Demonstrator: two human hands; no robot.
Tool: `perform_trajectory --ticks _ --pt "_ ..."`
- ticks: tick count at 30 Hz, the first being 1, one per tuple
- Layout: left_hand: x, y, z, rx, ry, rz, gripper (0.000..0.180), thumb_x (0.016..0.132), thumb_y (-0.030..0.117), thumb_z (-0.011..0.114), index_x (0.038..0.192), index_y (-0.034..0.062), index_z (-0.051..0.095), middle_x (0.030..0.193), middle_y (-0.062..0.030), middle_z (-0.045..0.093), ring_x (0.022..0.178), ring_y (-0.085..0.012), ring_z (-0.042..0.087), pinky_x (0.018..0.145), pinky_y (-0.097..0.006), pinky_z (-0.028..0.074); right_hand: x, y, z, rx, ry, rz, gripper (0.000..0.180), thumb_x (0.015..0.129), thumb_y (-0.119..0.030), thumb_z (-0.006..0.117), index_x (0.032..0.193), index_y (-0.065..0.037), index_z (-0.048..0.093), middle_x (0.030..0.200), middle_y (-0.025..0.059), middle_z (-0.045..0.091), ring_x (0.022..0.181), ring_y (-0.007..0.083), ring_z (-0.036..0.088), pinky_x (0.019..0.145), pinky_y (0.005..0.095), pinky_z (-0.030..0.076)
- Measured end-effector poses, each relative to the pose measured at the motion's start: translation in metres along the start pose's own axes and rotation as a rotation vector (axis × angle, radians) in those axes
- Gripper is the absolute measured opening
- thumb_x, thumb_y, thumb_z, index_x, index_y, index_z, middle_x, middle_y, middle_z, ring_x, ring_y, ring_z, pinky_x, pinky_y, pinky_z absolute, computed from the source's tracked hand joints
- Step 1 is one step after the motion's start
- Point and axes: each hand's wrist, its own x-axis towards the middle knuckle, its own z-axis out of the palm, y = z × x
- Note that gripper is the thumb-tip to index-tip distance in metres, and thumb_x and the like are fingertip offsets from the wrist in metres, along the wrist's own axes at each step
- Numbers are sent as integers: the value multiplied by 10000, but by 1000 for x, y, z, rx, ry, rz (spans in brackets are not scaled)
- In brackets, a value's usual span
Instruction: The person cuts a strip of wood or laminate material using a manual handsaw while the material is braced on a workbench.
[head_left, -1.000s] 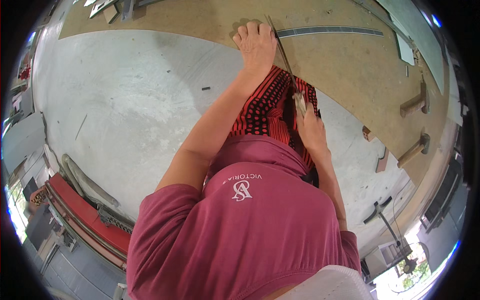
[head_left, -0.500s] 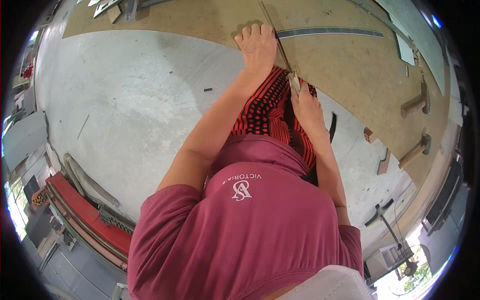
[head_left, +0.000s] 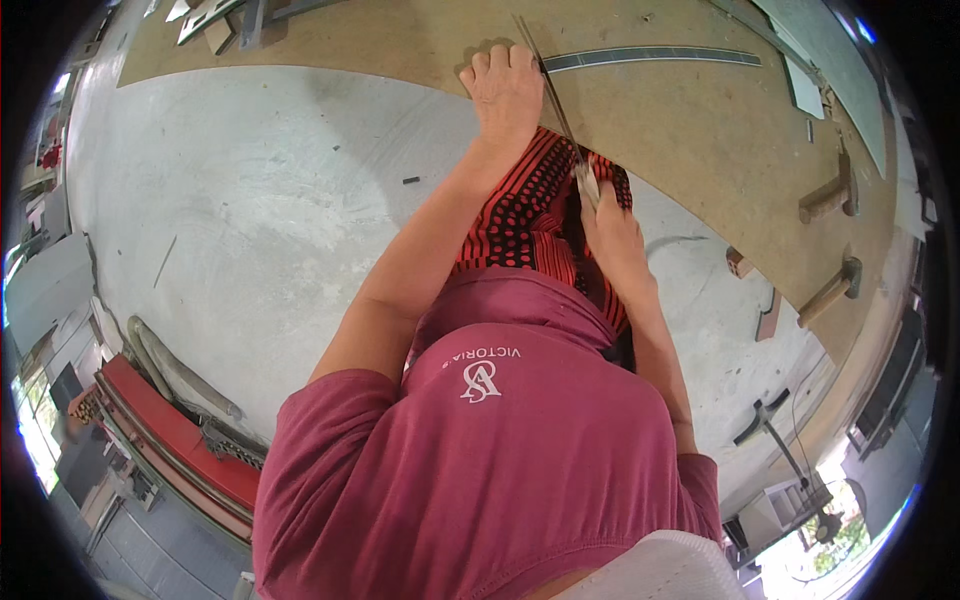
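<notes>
My left hand (head_left: 505,90) presses down on the brown board, fingers curled over the end of a dark, light-edged strip (head_left: 650,58). The strip runs to the right from beside that hand. My right hand (head_left: 613,230) grips the pale, wrapped-looking handle of a long thin saw (head_left: 561,113). The narrow blade points away from me and crosses the strip close to my left fingers. Red-and-black patterned trousers (head_left: 520,225) lie below the blade. What is under my left palm is hidden.
The brown board (head_left: 690,130) spans the far side. Two hammers (head_left: 832,295) lie at its right, near small wooden blocks (head_left: 738,262). A small dark offcut (head_left: 411,181) rests on the grey floor (head_left: 270,200). A red machine part (head_left: 160,420) stands at the lower left.
My right hand and the saw have drawn back a little toward me. My left hand stays on the strip. The dark curved shape beside my right forearm now looks faint.
</notes>
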Motion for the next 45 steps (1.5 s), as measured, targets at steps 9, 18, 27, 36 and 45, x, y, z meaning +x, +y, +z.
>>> perform_trajectory --ticks 9,18,27,36,45 --pt "-2 -1 1 -43 15 -13 145 784 150 645 879 122 540 845 -73 555 829 -303 514 723 -451 363 0 5 2 37 -11 21 288 936 -287 487 1067 -33 452 795 300 624 791 492 603 710 593 461" --pt "-2 -2 -1 -73 21 -10 143 787 147 637 892 123 542 861 -75 556 843 -303 505 742 -455 362 -21 9 2 9 -31 19 285 949 -285 472 1072 -29 450 739 302 613 728 492 603 666 581 474" --pt "-1 4 -2 -74 9 -13 144 776 140 642 873 122 537 850 -71 543 834 -298 500 729 -447 354 19 -10 -5 45 23 -19 295 937 -275 481 1077 -16 457 765 309 616 785 494 601 715 593 461" --pt "0 3 -9 -86 32 -23 147 769 130 647 871 122 542 834 -74 535 815 -299 499 719 -436 353 -53 36 5 141 -53 11 278 937 -259 483 1067 -16 449 766 287 612 768 489 597 673 564 469" --pt "2 -5 -14 -227 -43 -48 102 811 133 607 894 101 557 866 -82 586 845 -312 524 748 -439 379 -62 44 -11 394 55 -74 261 946 -238 492 1095 -25 468 838 294 613 832 492 586 658 537 470"
